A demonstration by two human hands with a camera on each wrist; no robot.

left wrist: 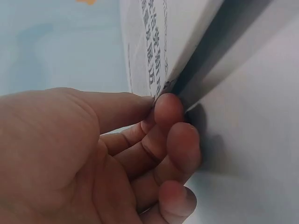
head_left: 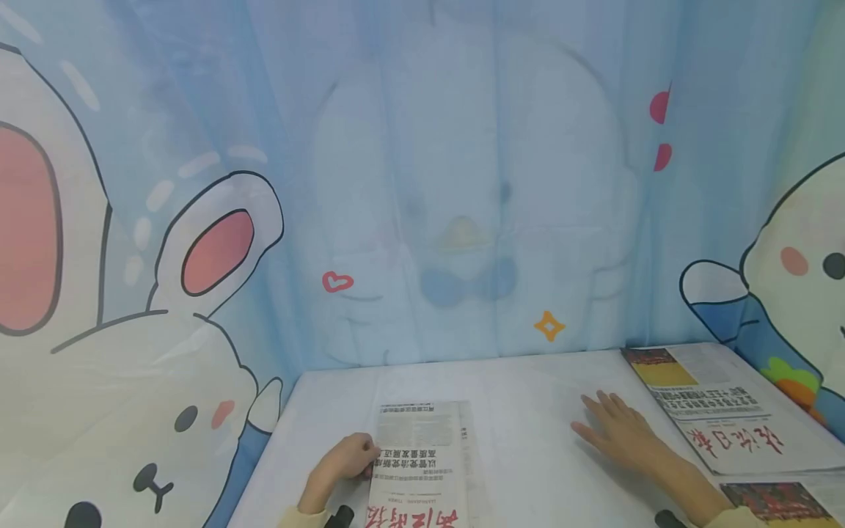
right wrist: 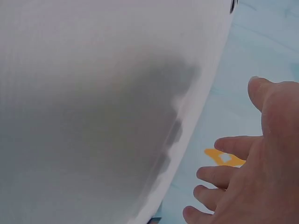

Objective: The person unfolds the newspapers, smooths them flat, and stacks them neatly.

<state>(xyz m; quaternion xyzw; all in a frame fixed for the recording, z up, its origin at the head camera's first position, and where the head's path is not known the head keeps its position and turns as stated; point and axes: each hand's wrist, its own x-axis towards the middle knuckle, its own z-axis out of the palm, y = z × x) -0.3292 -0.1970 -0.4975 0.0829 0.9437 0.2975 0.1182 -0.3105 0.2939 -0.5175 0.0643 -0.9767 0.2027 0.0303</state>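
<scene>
A folded newspaper [head_left: 416,455] with red and black print lies on the white table, left of the middle. My left hand [head_left: 351,456] is at its left edge. In the left wrist view, thumb and index finger of the left hand [left wrist: 117,144] pinch that edge of the newspaper [left wrist: 173,37], which is lifted a little off the surface. My right hand [head_left: 620,434] is held over the table to the right, fingers straight and spread. Nothing is in the right hand [right wrist: 252,163] in its wrist view, and its shadow falls on the white surface.
A flat newspaper [head_left: 733,411] lies at the table's right side, with another newspaper [head_left: 785,502] partly in view nearer me. The white table [head_left: 528,411] meets a light blue curtain [head_left: 462,183] with cartoon animals at the back.
</scene>
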